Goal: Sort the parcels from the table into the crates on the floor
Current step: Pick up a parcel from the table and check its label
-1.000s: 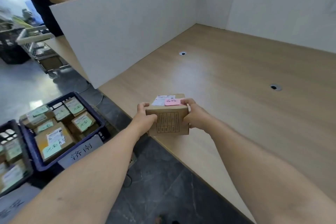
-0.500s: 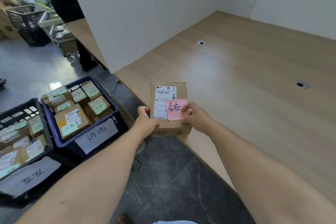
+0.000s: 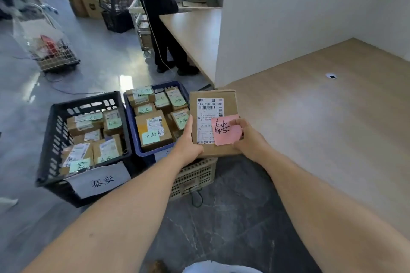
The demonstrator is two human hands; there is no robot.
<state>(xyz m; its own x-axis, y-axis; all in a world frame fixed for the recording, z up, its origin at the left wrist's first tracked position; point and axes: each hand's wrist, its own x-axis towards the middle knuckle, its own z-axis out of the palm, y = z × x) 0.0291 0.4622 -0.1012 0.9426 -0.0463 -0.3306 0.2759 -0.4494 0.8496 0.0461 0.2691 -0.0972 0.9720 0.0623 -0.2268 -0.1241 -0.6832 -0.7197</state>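
One cardboard parcel [image 3: 214, 104] is held by two hands in the air at the near corner of the wooden table [image 3: 321, 139], seen above a beige perforated crate [image 3: 195, 178] and just right of a blue crate [image 3: 131, 122]. Three crates are counted on the floor close by: the beige one, mostly hidden behind the parcel and the forearms; the blue one, packed with at least six small boxes bearing green notes; and a black crate [image 3: 55, 137] beside it, in which at least five boxes with green notes are seen, with a white paper sign [image 3: 101, 180] fixed to its front. The left hand [image 3: 188, 146] is closed on the parcel's left edge, thumb laid along the top face, the other fingers hidden underneath. The right hand [image 3: 249, 139] is clamped on the right edge, its thumb pressed onto a pink sticky note [image 3: 225, 133]. A white partition [image 3: 288, 17] is stood on the table behind the parcel. Farther off, another person in dark clothes [image 3: 155, 6], a wire cart [image 3: 55, 60] and stacked black baskets [image 3: 115, 2] are seen. The parcel is plain brown and flat-topped, its top covered by a white shipping label with barcodes, over whose lower right corner the pink note with black handwritten characters is stuck.
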